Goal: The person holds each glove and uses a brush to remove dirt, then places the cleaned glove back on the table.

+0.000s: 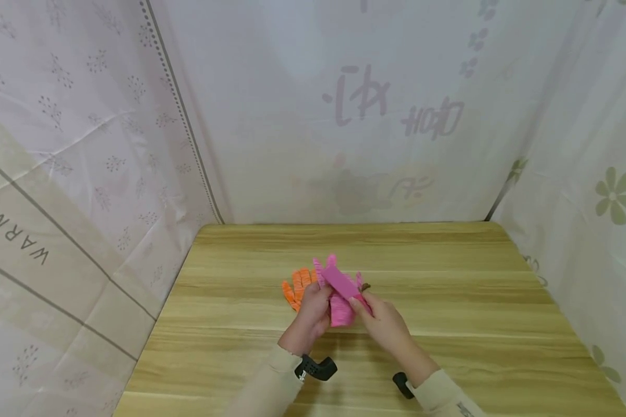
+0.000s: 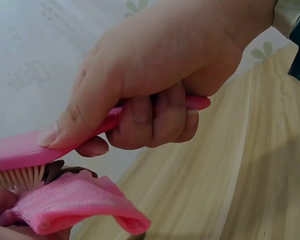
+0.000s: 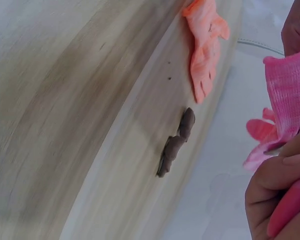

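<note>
My right hand [image 1: 388,325] grips the handle of a pink brush [image 1: 340,281], its thumb along the brush's back. In the left wrist view, the pale bristles [image 2: 20,176] face down against a pink knitted glove [image 2: 82,200]. My left hand [image 1: 314,308] holds that glove [image 1: 341,314] from the left, with fingers partly hidden under it. Dark brown stuff [image 2: 60,170] shows beside the bristles at the glove's edge. The right wrist view has the glove's cuff [image 3: 290,85] hanging above the right hand [image 3: 272,185].
An orange knitted glove [image 1: 296,285] lies flat on the wooden table [image 1: 229,347], just left of the hands. Lumpy brown pieces [image 3: 175,145] lie on the table beyond the right hand, with a few dark crumbs nearby. Patterned curtains [image 1: 292,145] stand around the table.
</note>
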`<act>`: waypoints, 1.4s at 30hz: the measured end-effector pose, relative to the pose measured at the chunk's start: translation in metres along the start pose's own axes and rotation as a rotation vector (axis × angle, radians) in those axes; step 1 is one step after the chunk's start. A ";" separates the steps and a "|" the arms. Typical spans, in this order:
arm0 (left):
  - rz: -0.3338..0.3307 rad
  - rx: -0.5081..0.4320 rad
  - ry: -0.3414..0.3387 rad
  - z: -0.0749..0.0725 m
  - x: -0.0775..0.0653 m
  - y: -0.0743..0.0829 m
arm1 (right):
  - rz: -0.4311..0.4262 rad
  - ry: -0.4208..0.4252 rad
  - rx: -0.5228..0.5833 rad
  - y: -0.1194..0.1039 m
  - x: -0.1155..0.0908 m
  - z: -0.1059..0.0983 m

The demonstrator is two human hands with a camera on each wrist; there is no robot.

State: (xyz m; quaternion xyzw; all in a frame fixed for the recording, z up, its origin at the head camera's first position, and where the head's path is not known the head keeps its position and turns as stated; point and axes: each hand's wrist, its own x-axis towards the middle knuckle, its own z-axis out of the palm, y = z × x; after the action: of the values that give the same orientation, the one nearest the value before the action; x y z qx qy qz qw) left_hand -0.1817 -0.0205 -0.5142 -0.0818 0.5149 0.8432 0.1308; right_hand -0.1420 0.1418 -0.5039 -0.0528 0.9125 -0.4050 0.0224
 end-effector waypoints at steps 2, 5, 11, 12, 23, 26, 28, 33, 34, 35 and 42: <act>0.010 -0.002 0.003 0.001 0.000 -0.001 | -0.005 -0.004 -0.001 0.002 -0.001 -0.002; 0.016 -0.001 0.007 0.001 0.000 -0.001 | -0.006 -0.015 -0.004 0.004 -0.002 -0.005; 0.012 -0.056 0.047 -0.004 0.003 0.001 | 0.015 -0.033 -0.005 0.010 -0.003 -0.010; 0.016 -0.068 0.050 -0.005 0.003 0.002 | 0.022 -0.036 0.006 0.011 -0.003 -0.011; -0.004 -0.085 0.014 -0.009 0.002 0.009 | 0.029 -0.009 0.217 0.012 0.000 -0.012; -0.009 -0.114 0.022 -0.009 0.001 0.012 | 0.035 0.018 0.210 0.010 -0.001 -0.012; -0.010 -0.125 0.019 -0.009 0.000 0.013 | 0.028 0.018 0.200 0.008 -0.001 -0.012; -0.014 -0.166 -0.033 -0.009 -0.001 0.012 | 0.008 -0.028 0.165 0.003 -0.002 -0.008; -0.015 -0.168 -0.046 -0.008 -0.002 0.011 | 0.007 -0.037 0.152 0.002 -0.002 -0.007; -0.017 -0.169 -0.056 -0.008 -0.002 0.011 | 0.010 -0.043 0.134 0.003 -0.002 -0.006; -0.019 -0.152 -0.035 -0.012 -0.002 0.013 | 0.021 -0.028 0.068 0.009 -0.002 -0.008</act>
State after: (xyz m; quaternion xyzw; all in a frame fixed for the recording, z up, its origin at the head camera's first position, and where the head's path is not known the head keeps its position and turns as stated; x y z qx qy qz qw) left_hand -0.1836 -0.0369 -0.5079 -0.0818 0.4461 0.8800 0.1411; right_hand -0.1411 0.1546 -0.5053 -0.0478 0.8983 -0.4347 0.0411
